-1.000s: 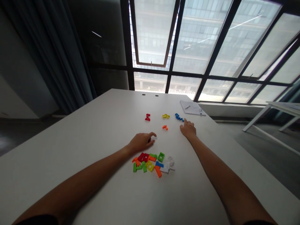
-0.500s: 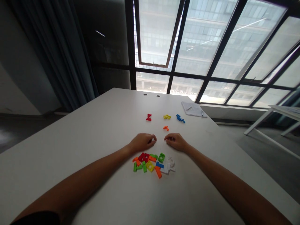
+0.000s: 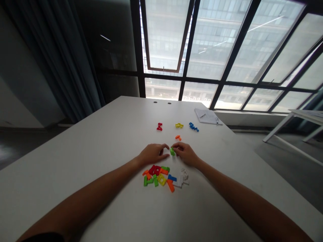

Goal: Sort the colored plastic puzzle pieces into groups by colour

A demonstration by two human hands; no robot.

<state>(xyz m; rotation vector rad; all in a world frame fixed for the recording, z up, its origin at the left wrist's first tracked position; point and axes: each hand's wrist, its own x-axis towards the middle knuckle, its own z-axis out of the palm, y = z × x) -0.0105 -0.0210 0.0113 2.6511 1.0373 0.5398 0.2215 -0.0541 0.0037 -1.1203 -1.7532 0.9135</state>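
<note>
The fingers (image 3: 177, 145) of the right hand (image 3: 187, 154) are nearly closed, pinching a green piece (image 3: 172, 151) by its near side at the tips. That light hold probably suits so small a part, since it leaves most of the piece exposed toward the other hand. Whether its lower end touches the table (image 3: 121, 141) is too small to tell.

The left hand (image 3: 152, 154) faces it, index finger and thumb curved and parted, with nothing visible between them. The green piece lies just beyond these left fingertips, in the narrow gap between the hands, seemingly apart from them. Having the left fingers so close likely makes it easy to steady or turn the piece.

On the wearer's side of the fingers lies a loose heap (image 3: 162, 179) of coloured and white pieces, some overlapping, presumably kept there for easy reach by either hand.

Just past the right fingertips sits an orange piece (image 3: 178, 137) alone. Farther out, red pieces (image 3: 159, 126), yellow pieces (image 3: 179, 125) and blue pieces (image 3: 193, 126) lie in separate spots, apparently grouped by colour. Beyond the right fingers, well apart, are papers (image 3: 209, 117), perhaps set aside to leave working room.
</note>
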